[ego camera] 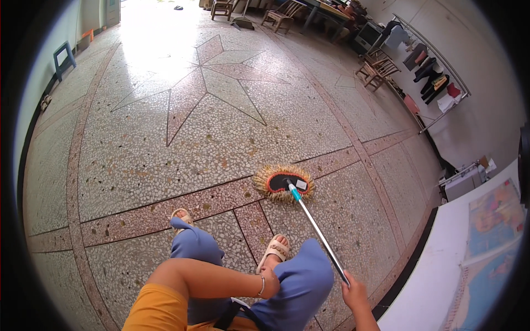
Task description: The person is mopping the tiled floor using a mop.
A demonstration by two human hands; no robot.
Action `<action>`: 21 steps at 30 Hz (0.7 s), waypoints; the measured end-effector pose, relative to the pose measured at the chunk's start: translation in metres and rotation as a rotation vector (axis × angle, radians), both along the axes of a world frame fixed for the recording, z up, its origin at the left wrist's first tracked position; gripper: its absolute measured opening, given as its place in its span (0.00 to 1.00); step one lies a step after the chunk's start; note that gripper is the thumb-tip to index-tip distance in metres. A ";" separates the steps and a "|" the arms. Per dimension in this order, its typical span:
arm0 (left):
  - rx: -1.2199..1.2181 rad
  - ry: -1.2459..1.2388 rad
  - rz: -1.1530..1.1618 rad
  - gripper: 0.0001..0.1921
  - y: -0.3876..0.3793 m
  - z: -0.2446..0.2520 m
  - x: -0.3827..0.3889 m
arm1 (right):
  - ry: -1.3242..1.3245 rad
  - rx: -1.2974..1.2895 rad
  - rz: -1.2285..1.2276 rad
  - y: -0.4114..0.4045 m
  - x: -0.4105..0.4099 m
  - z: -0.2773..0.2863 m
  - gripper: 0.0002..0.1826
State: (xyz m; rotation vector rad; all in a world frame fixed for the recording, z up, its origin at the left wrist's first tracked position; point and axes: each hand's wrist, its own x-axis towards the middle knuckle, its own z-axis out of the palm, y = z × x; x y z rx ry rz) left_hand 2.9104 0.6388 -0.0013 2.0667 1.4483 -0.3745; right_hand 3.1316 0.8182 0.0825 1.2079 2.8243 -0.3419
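Note:
A mop with a shaggy yellow and brown fringed head [283, 183] rests flat on the terrazzo floor [194, 165]. From its teal joint a metal pole [316, 225] slants down to my right hand [355, 289], which is closed around the pole's near end. My left hand [271, 282], with a bracelet at the wrist, lies at the left side of my blue trouser leg [304, 271]; its fingers are partly hidden, so whether it grips the cloth cannot be told. Both my feet, in cream sandals, stand on the floor behind the mop head.
Wooden chairs [377, 68] stand along the right and far side, near a clothes rack [439, 66] and a table [325, 9]. A long-handled dustpan [243, 23] stands far ahead. A blue stool [64, 60] is by the left wall. Bright light enters through a far doorway.

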 end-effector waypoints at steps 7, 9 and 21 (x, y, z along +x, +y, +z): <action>-0.037 -0.017 -0.144 0.12 -0.018 -0.009 0.022 | -0.343 -0.213 -0.413 -0.095 0.028 0.136 0.19; -0.002 -0.073 -0.191 0.12 -0.023 0.001 0.022 | -0.322 -0.189 -0.426 -0.099 0.022 0.137 0.16; 0.098 -0.051 -0.192 0.08 -0.022 0.003 0.011 | -0.062 0.044 -0.248 0.023 -0.098 0.028 0.20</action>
